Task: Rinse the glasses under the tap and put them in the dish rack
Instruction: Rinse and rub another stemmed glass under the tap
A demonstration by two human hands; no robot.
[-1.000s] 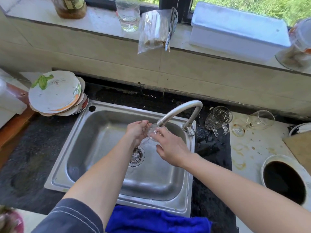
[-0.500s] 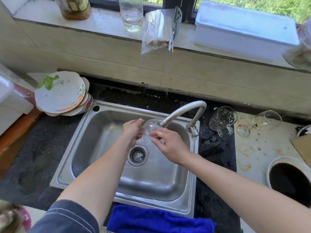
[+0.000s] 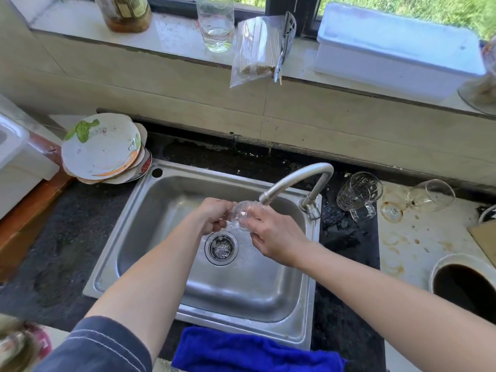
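Note:
A small clear glass (image 3: 243, 214) is held under the spout of the steel tap (image 3: 298, 178), over the sink (image 3: 161, 216). My left hand (image 3: 214, 214) grips its left side with curled fingers. My right hand (image 3: 273, 237) pinches its right side from below. Water runs over the glass toward the drain (image 3: 221, 248). A clear glass mug (image 3: 358, 193) stands upside down on the counter right of the tap. Further right a stemmed glass (image 3: 426, 197) lies on its side. No dish rack is in view.
A stack of dirty plates (image 3: 103, 149) sits at the sink's back left corner. A blue cloth (image 3: 255, 350) lies at the front edge. On the sill stand a tall glass (image 3: 216, 22), a jar (image 3: 124, 12), a plastic bag (image 3: 255, 49) and a white tub (image 3: 397, 47). A dark-filled bowl (image 3: 467, 285) sits right.
Both hands have turned the glass under the spout and shifted it slightly left. My left hand's fingers have curled more tightly round it. The view has drifted a little.

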